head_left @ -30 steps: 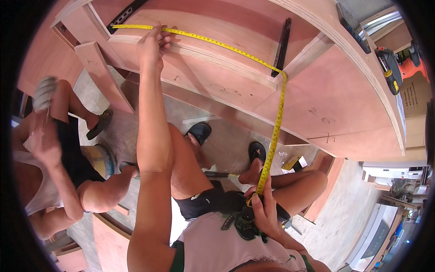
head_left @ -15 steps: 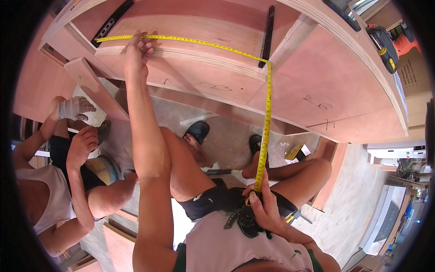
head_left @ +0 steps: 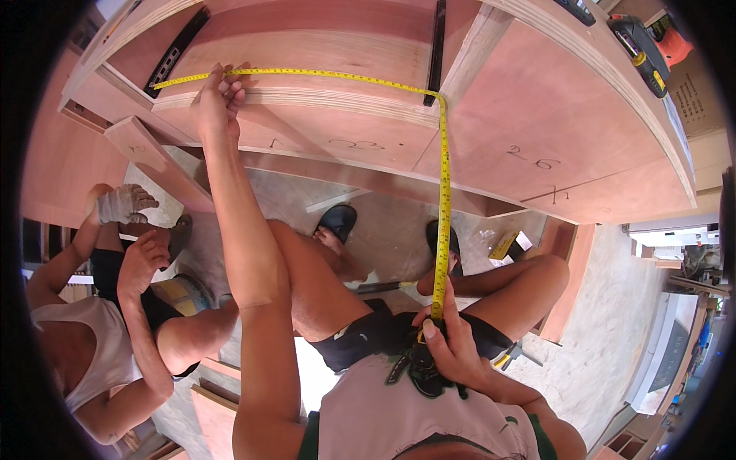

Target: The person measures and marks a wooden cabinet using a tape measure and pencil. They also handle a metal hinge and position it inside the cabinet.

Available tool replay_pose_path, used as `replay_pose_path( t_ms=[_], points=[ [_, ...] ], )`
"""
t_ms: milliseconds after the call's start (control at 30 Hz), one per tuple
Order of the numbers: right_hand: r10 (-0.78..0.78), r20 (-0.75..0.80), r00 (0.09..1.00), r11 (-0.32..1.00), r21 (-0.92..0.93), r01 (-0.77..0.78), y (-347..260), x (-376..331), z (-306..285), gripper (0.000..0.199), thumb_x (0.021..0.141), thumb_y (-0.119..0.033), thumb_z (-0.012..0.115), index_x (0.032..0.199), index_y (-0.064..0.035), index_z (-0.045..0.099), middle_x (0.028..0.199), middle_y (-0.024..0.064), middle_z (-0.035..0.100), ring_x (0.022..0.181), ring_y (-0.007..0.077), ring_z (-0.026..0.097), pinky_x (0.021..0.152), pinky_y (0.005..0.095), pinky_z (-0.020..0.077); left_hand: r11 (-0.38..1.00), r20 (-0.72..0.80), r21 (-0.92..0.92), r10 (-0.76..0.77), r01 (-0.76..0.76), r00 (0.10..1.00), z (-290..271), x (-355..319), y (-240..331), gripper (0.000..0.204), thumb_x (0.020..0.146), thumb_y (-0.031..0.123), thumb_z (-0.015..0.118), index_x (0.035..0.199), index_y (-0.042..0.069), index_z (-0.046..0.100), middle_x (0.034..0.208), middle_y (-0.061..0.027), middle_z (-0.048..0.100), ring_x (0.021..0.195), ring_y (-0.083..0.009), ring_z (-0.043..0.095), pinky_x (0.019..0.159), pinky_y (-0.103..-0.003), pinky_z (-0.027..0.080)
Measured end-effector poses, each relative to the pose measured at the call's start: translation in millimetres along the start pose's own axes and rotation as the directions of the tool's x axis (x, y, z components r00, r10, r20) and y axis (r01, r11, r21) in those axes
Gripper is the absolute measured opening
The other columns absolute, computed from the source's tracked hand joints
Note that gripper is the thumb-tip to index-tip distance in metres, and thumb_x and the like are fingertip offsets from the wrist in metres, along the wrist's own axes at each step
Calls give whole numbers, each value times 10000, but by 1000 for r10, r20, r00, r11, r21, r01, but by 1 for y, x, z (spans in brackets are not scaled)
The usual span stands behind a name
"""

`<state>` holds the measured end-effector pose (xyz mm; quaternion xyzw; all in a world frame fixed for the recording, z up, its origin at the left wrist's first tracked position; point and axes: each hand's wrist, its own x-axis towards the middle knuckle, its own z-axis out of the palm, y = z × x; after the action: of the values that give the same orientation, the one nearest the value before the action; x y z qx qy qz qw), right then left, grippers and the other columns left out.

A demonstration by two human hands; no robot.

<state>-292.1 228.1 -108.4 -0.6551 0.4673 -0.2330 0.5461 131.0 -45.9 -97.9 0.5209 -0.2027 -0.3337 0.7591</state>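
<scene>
- Tape measure (head_left: pixel 322 73), bright yellow, runs along the front edge of the pink wooden cabinet (head_left: pixel 491 146), from the left black rail (head_left: pixel 178 52) to the right black rail (head_left: pixel 436 50), then bends down toward the person.
- Left hand (head_left: pixel 218 103) touches the tape measure near its left end, fingers curled; I cannot tell how tightly it pinches.
- Right hand (head_left: pixel 451 341) is wrapped around the tape measure's lower end.
- If the left hand slips, the tape measure's tip could come off the left black rail and make the number wrong.
- If the right hand pulls too hard, it could slide or crease at the bend.
- A saggy tape could read too long.
</scene>
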Motion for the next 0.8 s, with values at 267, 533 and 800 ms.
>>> replay_pose_path(
  t_ms=[267, 533, 800],
  points=[
    [31, -2, 1000, 1000, 4, -31, 0, 0, -2, 782, 1016, -123, 483, 1600, 21, -17, 1029, 143, 656, 841, 245, 670, 791, 338, 539, 1000, -19, 2, -11, 11, 1000, -4, 8, -5, 246, 997, 216, 641, 1078, -12, 683, 831, -82, 692, 693, -112, 638, 585, -226, 536],
    [79, -56, 995, 995, 66, -75, 8, -12, 2, 734, 1020, -145, 455, 1608, 12, 45, 992, 128, 656, 835, 197, 622, 769, 318, 515, 998, 51, -51, 40, -37, 998, 7, -8, -4, 255, 1004, 201, 615, 1053, -44, 667, 806, -90, 663, 619, -131, 628, 557, -249, 529],
    [101, -71, 992, 994, 50, -98, -3, -5, 3, 720, 1019, -198, 440, 1608, 21, 88, 990, 110, 633, 847, 164, 567, 772, 293, 478, 998, 12, -43, 38, -37, 999, 6, -11, 2, 267, 992, 198, 645, 1063, -59, 657, 813, -70, 640, 633, -114, 622, 545, -225, 536]
  ],
)
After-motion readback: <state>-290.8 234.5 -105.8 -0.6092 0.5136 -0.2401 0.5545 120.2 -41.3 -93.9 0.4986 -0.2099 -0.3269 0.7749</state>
